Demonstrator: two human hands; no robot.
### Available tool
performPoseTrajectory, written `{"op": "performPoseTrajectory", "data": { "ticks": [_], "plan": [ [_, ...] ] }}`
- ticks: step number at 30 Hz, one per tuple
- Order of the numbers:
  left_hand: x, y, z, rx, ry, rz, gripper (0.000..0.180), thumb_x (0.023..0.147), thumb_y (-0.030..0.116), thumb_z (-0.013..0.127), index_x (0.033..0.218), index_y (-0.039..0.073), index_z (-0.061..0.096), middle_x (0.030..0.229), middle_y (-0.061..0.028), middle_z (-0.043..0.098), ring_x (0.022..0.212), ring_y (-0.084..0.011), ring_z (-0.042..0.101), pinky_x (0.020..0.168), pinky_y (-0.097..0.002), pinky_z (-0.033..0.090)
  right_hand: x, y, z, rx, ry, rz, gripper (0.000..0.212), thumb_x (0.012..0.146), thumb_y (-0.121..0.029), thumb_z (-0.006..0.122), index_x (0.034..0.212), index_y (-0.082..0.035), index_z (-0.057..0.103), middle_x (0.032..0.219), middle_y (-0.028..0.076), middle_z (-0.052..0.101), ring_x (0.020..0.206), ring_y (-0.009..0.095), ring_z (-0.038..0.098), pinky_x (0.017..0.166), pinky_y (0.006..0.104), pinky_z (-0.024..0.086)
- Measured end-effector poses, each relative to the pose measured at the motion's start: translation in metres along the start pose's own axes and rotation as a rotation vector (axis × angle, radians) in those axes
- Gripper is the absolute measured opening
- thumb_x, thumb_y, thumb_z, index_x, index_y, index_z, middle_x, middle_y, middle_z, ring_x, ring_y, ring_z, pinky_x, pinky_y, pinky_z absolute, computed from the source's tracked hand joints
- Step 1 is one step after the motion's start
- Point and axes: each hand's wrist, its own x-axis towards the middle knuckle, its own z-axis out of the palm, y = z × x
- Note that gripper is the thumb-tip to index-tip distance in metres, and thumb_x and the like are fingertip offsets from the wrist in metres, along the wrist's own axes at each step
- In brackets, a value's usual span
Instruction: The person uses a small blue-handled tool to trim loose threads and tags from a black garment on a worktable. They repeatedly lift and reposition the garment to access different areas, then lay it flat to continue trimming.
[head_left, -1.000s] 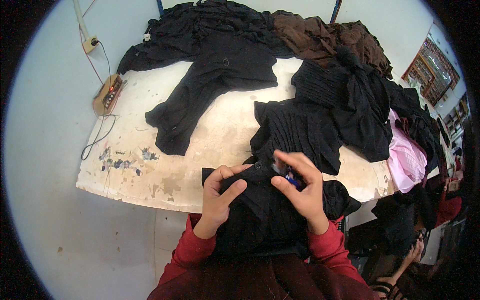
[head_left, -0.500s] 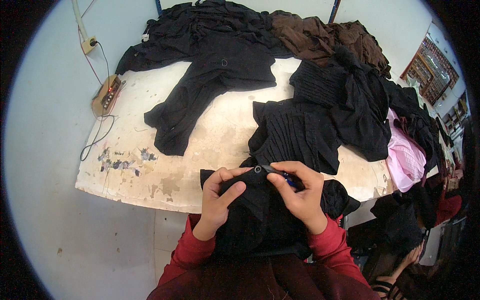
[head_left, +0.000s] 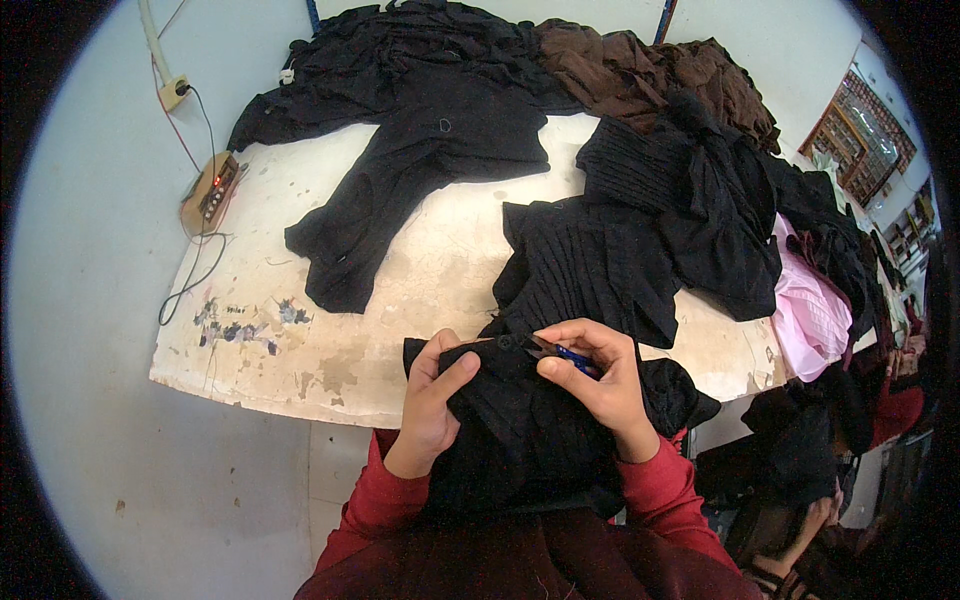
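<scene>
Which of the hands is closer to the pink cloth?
Right. The right hand is on the side towards the pink cloth; the left hand is farther away.

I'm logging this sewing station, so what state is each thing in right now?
Left hand: gripping the black garment.
Right hand: pinching small blue-handled snips at the garment's edge.
Black garment: bunched at the table edge.
Black long-sleeved garment: spread flat.
Brown garments: heaped.
Pink cloth: crumpled.
Wooden control box: lit.
</scene>
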Motion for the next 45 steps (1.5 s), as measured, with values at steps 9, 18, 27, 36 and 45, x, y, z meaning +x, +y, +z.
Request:
{"op": "performPoseTrajectory", "data": {
  "ticks": [9, 18, 27, 36, 45],
  "plan": [
    [0.003, -0.001, -0.001, -0.050, -0.010, -0.057, 0.014, 0.091, 0.006, 0.057, 0.082, 0.010, 0.046, 0.084, -0.0043, 0.061, 0.074, -0.0102, 0.058, 0.068, -0.0243, 0.049, 0.002, 0.011, 0.008, 0.150, -0.011, -0.038, 0.023, 0.082, -0.008, 0.071, 0.101, 0.001, 0.064, 0.091, 0.006, 0.068, 0.082, 0.008, 0.062, 0.075, 0.0215, 0.048],
    [0.003, -0.002, -0.001, -0.099, 0.007, -0.076, 0.014, 0.091, 0.005, 0.057, 0.083, 0.010, 0.047, 0.086, -0.0041, 0.062, 0.075, -0.0101, 0.059, 0.070, -0.0244, 0.050, -0.002, 0.015, 0.005, 0.166, 0.070, -0.041, 0.022, 0.081, -0.007, 0.070, 0.100, 0.002, 0.064, 0.088, 0.005, 0.064, 0.075, 0.010, 0.061, 0.070, 0.0215, 0.047],
    [-0.003, -0.010, 0.004, 0.142, 0.057, 0.062, 0.016, 0.089, 0.005, 0.062, 0.083, 0.009, 0.048, 0.083, -0.0023, 0.060, 0.073, -0.0076, 0.056, 0.067, -0.0231, 0.048, 0.010, 0.002, 0.020, -0.162, 0.168, -0.306, 0.014, 0.075, 0.002, 0.071, 0.088, 0.000, 0.065, 0.082, 0.005, 0.060, 0.075, 0.011, 0.056, 0.068, 0.0225, 0.042],
    [0.001, -0.002, 0.007, -0.047, 0.083, -0.148, 0.013, 0.089, 0.007, 0.061, 0.085, 0.009, 0.049, 0.086, -0.0036, 0.061, 0.078, -0.0109, 0.059, 0.072, -0.0254, 0.050, 0.010, -0.005, -0.017, -0.186, -0.015, -0.066, 0.032, 0.075, -0.018, 0.077, 0.101, -0.002, 0.066, 0.090, 0.005, 0.068, 0.077, 0.009, 0.060, 0.070, 0.0221, 0.046],
    [0.002, -0.002, 0.004, -0.109, 0.047, -0.206, 0.010, 0.090, 0.007, 0.060, 0.089, 0.009, 0.050, 0.094, -0.0050, 0.062, 0.085, -0.0132, 0.061, 0.077, -0.0275, 0.051, 0.016, 0.000, -0.012, -0.324, -0.043, -0.284, 0.023, 0.075, -0.014, 0.076, 0.092, 0.000, 0.067, 0.084, 0.008, 0.069, 0.074, 0.011, 0.065, 0.067, 0.0229, 0.048]
  ]
}}
